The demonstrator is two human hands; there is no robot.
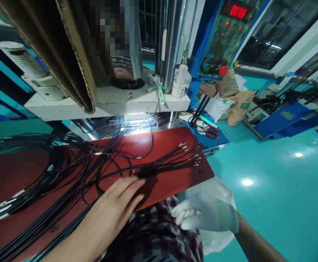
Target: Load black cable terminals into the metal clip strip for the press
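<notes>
My left hand (pixel 120 198), bare, reaches over the red board (pixel 172 182) with its fingers stretched out. Its fingertips are at the near side of a bundle of thin black cables (pixel 159 168); whether they touch it I cannot tell. The cables fan out to the right and end in small silvery terminals (pixel 195 160). My right hand (pixel 205 213) wears a white glove and hangs off the board's front edge, above my lap. Its fingers are curled in, and nothing shows in them. More black cables (pixel 66 196) run in long strands and loops across the board's left half.
A press with a white plate (pixel 120 105) stands behind the board, with a brightly lit gap beneath. Cardboard (pixel 77 54) leans on it. Red-handled scissors (pixel 212 131) lie on a blue ledge at right. Beyond are paper sacks (pixel 240 105) and a control panel (pixel 221 40) reading 0003.
</notes>
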